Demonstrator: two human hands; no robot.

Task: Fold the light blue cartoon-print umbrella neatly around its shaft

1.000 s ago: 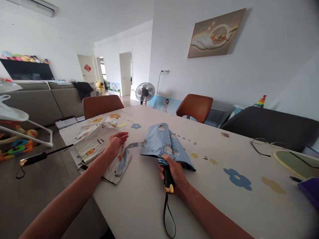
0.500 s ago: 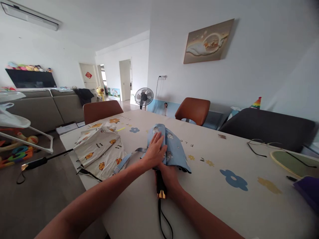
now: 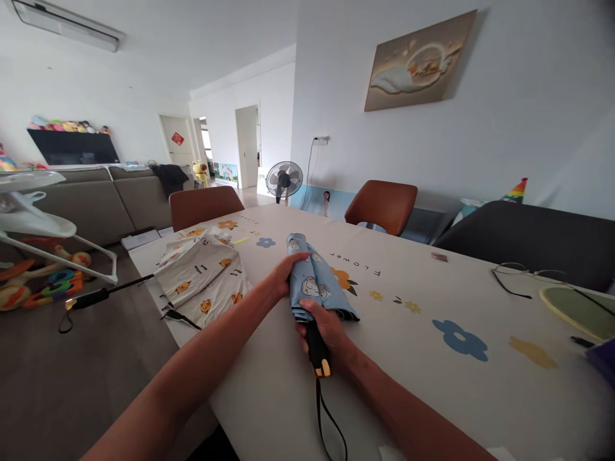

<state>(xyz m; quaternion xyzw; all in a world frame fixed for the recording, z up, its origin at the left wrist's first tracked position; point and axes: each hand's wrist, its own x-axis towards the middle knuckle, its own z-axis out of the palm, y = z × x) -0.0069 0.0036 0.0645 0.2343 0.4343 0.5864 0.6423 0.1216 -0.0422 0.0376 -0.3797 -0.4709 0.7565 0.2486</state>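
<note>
A light blue umbrella (image 3: pixel 314 285) with white cartoon figures is partly folded in front of me, one panel still flaring out to the right. My right hand (image 3: pixel 329 330) wraps round its black handle and the lower edge of the cloth, thumb on the fabric. Gold trim and a wrist strap (image 3: pixel 331 422) show at the handle's end. My left hand (image 3: pixel 287 272) grips the folded cloth from its left side, thumb on top and the other fingers hidden. To the left lies a cream umbrella (image 3: pixel 202 275) with orange bear prints, loosely closed, its handle (image 3: pixel 91 299) jutting past the table edge.
The white table (image 3: pixel 384 358) has printed flowers. Glasses (image 3: pixel 528 274), a green round item (image 3: pixel 576 310) and a small brown piece (image 3: pixel 439 257) rest on its right side. Brown chairs (image 3: pixel 382 208) and a dark chair (image 3: pixel 533 237) stand around it. A fan (image 3: pixel 284 179) is beyond.
My left hand has gone from lying flat on top of the blue cloth to gripping its left side. The blue folds look narrower. The view has shifted slightly.
</note>
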